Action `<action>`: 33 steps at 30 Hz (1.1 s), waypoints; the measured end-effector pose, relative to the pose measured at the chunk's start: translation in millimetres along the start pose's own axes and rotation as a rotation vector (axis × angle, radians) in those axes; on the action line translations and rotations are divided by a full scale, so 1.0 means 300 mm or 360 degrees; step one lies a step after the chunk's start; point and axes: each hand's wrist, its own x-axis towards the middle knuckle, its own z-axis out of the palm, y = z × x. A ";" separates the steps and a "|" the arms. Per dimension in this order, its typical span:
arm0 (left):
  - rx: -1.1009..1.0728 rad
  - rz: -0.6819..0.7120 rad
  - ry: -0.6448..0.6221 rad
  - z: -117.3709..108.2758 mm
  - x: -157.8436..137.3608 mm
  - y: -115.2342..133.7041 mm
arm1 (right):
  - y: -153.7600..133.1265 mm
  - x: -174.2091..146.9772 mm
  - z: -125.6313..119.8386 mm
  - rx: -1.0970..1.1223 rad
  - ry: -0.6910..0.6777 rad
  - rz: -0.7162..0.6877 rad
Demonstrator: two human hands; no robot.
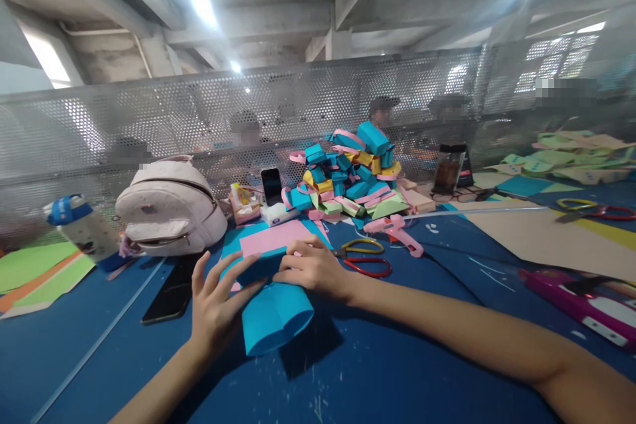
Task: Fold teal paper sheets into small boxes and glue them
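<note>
A folded blue paper piece (277,318) is held between both hands above the table's near part. Its near end opens toward me in two rounded lobes with a crease down the middle. My left hand (221,301) grips its left side, thumb and fingertips pressed on the paper and the outer fingers spread. My right hand (311,268) pinches its far right part with bent fingers. Just beyond the hands lie pink paper (273,236) and blue sheets. Scissors (368,267) with one yellow and one red handle rest right of my right hand.
A pink glue gun (397,233) lies behind the scissors. Beyond it rises a heap of blue, yellow and pink paper pieces (348,175). Leftward are a phone (171,291), a white backpack (171,209) and a bottle (87,232). A magenta tool (581,305) lies right. A perforated metal partition (199,119) stands behind.
</note>
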 end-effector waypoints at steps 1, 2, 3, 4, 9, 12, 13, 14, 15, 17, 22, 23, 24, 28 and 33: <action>-0.0009 0.0007 -0.0009 0.001 -0.001 0.004 | -0.002 0.000 0.000 -0.0007 -0.0017 -0.0005; -0.0018 0.0013 -0.0022 0.003 -0.002 0.007 | -0.002 0.000 0.000 -0.0014 -0.0031 -0.0006; -0.0025 0.0017 -0.0031 0.004 -0.002 0.008 | -0.001 0.000 0.000 -0.0015 -0.0042 -0.0002; -0.0027 0.0019 -0.0033 0.005 -0.002 0.009 | 0.001 0.000 0.000 -0.0007 -0.0047 0.0008; -0.0003 0.0016 0.0005 0.003 0.006 0.008 | 0.008 0.000 0.003 0.0086 -0.0031 0.0074; -0.0004 0.0053 0.0026 -0.004 0.011 0.011 | 0.004 0.002 0.002 0.0119 -0.0012 0.0069; -0.0005 0.0072 0.0034 -0.007 0.012 0.012 | 0.001 0.003 0.001 0.0124 -0.0009 0.0057; -0.0004 0.0088 0.0038 -0.009 0.012 0.013 | -0.003 0.004 -0.001 0.0126 -0.0007 0.0046; -0.0004 0.0101 0.0036 -0.011 0.011 0.014 | -0.006 0.005 -0.002 0.0124 -0.0008 0.0038; -0.0009 0.0106 0.0019 -0.014 0.009 0.015 | -0.015 0.006 -0.004 0.0107 -0.0006 0.0031; 0.0033 0.0005 -0.0052 -0.017 0.008 0.013 | -0.032 0.004 -0.008 0.0056 0.0002 -0.0007; 0.0051 0.0001 -0.0060 -0.016 0.008 0.012 | -0.033 0.003 -0.009 0.0038 -0.0012 -0.0023; 0.0065 0.0002 -0.0064 -0.015 0.009 0.011 | -0.033 0.002 -0.009 0.0018 -0.0030 -0.0038; 0.0033 -0.0025 -0.0175 -0.005 0.001 0.009 | -0.024 -0.012 0.002 -0.0054 -0.0115 -0.0099; -0.0164 -0.0016 -0.0386 0.021 -0.016 0.008 | -0.005 -0.039 0.043 0.0012 -0.0302 -0.0097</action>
